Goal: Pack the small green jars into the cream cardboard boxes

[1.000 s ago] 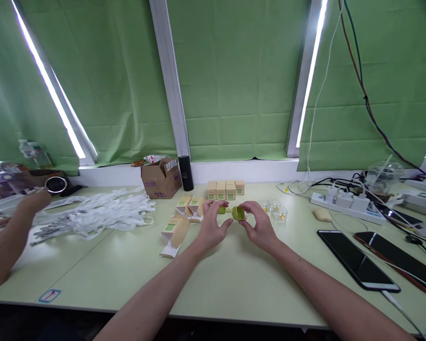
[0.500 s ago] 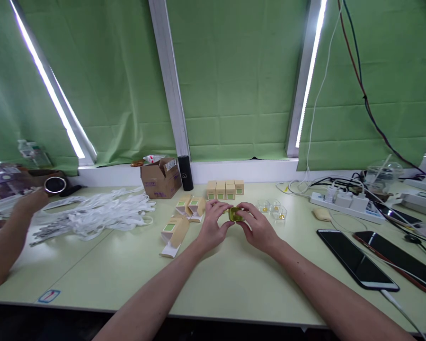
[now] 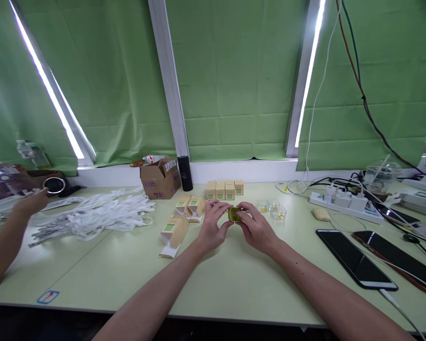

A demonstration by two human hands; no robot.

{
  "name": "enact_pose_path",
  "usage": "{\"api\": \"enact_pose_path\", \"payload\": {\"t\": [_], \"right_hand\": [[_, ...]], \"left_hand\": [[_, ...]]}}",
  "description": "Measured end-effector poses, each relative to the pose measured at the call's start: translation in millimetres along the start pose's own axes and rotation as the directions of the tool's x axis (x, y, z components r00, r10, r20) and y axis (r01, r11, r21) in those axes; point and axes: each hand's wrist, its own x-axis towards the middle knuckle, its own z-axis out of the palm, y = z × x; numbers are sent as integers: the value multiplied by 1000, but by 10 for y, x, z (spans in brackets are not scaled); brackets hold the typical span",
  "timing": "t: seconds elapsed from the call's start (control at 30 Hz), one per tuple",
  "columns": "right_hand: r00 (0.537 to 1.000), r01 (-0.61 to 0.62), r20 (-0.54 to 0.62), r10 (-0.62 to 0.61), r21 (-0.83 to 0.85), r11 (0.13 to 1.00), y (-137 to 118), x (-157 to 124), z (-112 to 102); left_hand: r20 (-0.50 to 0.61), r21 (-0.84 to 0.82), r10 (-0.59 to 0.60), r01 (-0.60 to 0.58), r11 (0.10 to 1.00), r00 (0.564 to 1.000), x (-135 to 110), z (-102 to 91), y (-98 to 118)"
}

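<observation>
Between my fingers is a small yellow-green square piece (image 3: 235, 214), its exact kind unclear. My left hand (image 3: 213, 224) pinches its left side, and my right hand (image 3: 257, 225) grips its right side with fingertips over the front. Left of my hands lie several kraft-paper boxes with green labels; the nearest box (image 3: 174, 230) has its end flap open. Just beyond my right hand stand clear plastic cups (image 3: 274, 207) with a little yellow inside. A row of closed small kraft boxes (image 3: 225, 190) sits behind my hands.
A pile of white straps (image 3: 102, 213) covers the left of the table, where another person's hand (image 3: 30, 202) works. At the back stand a cardboard carton (image 3: 160, 179) and a black cylinder (image 3: 185, 173). Phones (image 3: 356, 258), cables and a power strip (image 3: 348, 206) occupy the right.
My hands stay in nearly the same place, with the yellow-green piece tilted slightly between them. The other person's hand at the left has shifted a little.
</observation>
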Motion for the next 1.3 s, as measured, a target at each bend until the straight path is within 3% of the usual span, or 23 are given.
{"api": "enact_pose_path", "payload": {"t": [1.0, 1.3], "right_hand": [[996, 60, -64, -61, -17, 998, -13, 31, 7], [995, -38, -87, 45, 75, 996, -14, -12, 24]], "left_hand": [[-35, 45, 50, -48, 998, 998, -16, 5, -25], [-23, 31, 6, -5, 1000, 1000, -12, 16, -23]]}}
